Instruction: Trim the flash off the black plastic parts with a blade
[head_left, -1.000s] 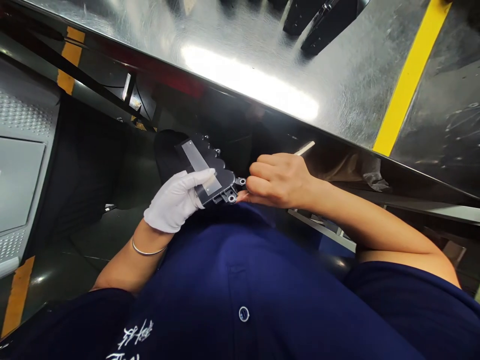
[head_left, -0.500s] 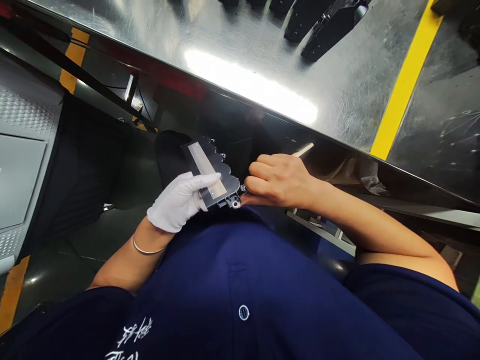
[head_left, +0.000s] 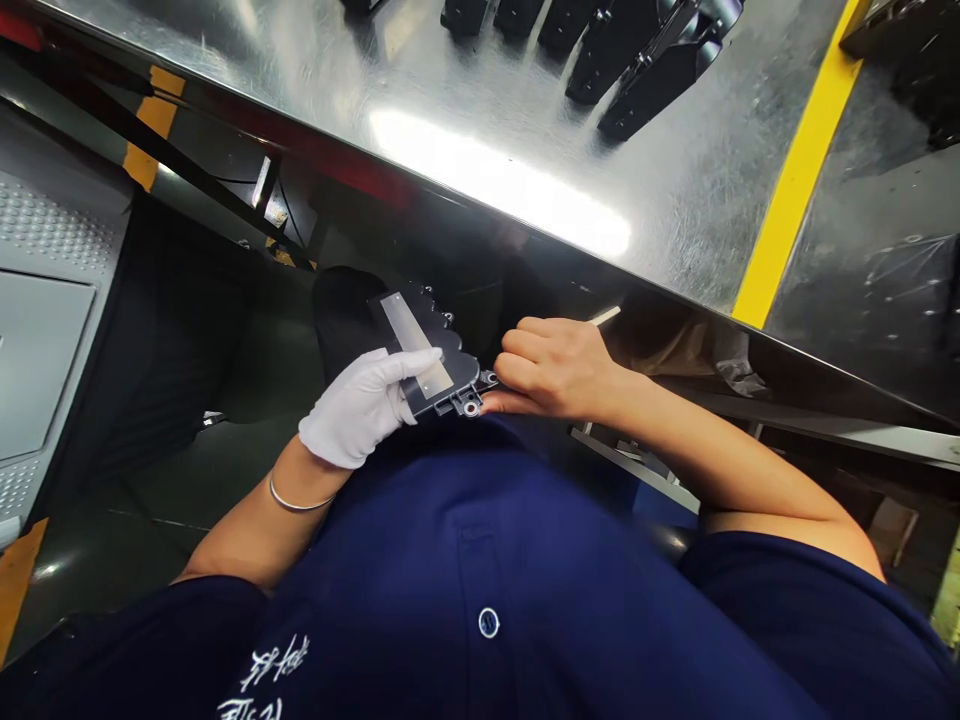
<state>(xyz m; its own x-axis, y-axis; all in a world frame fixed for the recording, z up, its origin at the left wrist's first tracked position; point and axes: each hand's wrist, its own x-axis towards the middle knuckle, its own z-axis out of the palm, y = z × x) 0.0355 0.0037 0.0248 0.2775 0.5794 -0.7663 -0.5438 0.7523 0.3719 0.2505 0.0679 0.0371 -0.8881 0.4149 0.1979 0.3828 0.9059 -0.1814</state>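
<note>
My left hand [head_left: 360, 405], in a white glove, grips a dark part [head_left: 450, 355] with a scalloped edge and a pale rectangular strip [head_left: 409, 335]. Its thumb lies across the strip. The part is tilted in front of my body and has small metal-ringed lugs at its near end. My right hand [head_left: 559, 368] is bare, with its fingers curled at the right end of the part beside the lugs. A pale stick-like end [head_left: 606, 315] shows behind the right hand. What the curled fingers hold is hidden.
A shiny metal table [head_left: 300, 95] crosses the view ahead, its edge beyond my hands. Several black parts [head_left: 637, 90] lie on it, and yellow tape [head_left: 795, 180] runs over its right side. A grey cabinet [head_left: 45, 330] stands at the left; a shelf frame [head_left: 847, 425] is at right.
My right hand has shifted slightly down, and more of the lug beside its fingers shows. The left hand still grips the part. The view has moved a little, showing more of the black parts.
</note>
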